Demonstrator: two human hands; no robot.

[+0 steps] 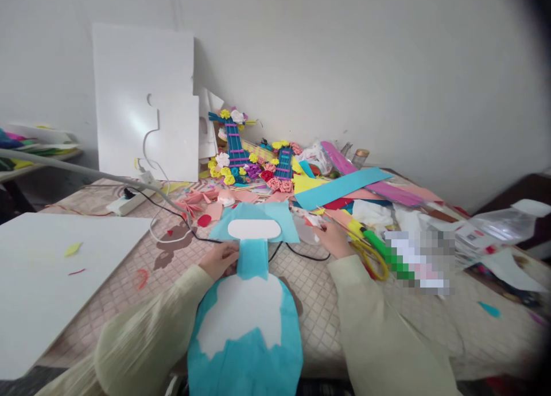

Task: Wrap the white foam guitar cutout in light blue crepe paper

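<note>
A large vase-shaped cutout (247,321), white foam partly covered in blue paper, lies on the table in front of me. My left hand (220,259) rests closed against the left side of its narrow blue neck, fingers pressed on the paper. My right hand (332,239) reaches to the right of the vase top, fingers curled near paper scraps; what it grips, if anything, is hidden. Yellow-handled scissors (368,252) and a green tube (385,251) lie just right of that hand.
White foam boards lean on the wall (144,100) and lie at the left (47,270). A pile of coloured paper strips and paper flowers (258,166) fills the back. A power strip (129,201) and black cable (297,251) cross the patterned tablecloth. Plastic packaging (501,226) sits right.
</note>
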